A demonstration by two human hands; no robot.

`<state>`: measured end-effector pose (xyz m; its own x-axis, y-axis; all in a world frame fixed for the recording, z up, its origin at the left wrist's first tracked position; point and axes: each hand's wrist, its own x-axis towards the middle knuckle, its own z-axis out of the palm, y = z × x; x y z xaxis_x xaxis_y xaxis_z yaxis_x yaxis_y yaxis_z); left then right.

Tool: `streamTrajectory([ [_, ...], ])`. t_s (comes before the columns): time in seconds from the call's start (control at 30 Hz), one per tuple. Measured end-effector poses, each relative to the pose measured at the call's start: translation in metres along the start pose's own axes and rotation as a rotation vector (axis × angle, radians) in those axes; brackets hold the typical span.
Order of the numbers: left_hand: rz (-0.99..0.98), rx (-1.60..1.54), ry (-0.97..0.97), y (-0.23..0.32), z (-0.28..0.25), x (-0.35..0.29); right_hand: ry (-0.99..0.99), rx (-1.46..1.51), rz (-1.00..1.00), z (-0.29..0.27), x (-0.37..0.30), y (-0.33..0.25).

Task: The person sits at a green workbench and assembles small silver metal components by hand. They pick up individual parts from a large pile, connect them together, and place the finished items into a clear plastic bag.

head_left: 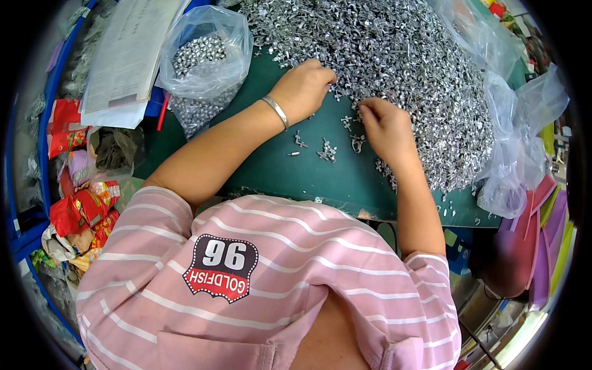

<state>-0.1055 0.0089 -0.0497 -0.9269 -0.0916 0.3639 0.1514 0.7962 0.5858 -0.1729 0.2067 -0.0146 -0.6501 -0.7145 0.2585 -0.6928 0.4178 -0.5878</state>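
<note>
A large heap of small silvery metal pieces [425, 80] covers much of the green tabletop [259, 166]. At its near left edge is my left hand [302, 91], fingers curled and pinched together. Whatever lies between those fingertips is too small to make out. My right hand [390, 132] rests against the heap's near side, thumb and fingers closed. Its fingertips hide anything they hold. Between and below the hands lie a small cluster of metal pieces [327, 150], a few loose pieces [300, 140] and a single slim piece [293, 154].
Left of my left arm stands an open clear plastic bag [209, 98] of round silvery beads. Beside it are paper sheets [126, 58] and a red pen [163, 112]. Crumpled clear plastic bags [505, 154] hang at the right edge. Red packets [83, 206] lie far left.
</note>
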Motion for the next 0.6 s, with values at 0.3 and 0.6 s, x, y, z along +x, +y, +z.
streamTrajectory([
  [0.3, -0.091, -0.113, -0.190, 0.004, -0.018, -0.016, -0.111, -0.431, 0.079, 0.000, -0.019, -0.018],
  [0.6, -0.712, -1.251, -0.304, 0.013, -0.028, -0.018, -0.157, -0.392, 0.020, -0.009, -0.029, -0.017],
])
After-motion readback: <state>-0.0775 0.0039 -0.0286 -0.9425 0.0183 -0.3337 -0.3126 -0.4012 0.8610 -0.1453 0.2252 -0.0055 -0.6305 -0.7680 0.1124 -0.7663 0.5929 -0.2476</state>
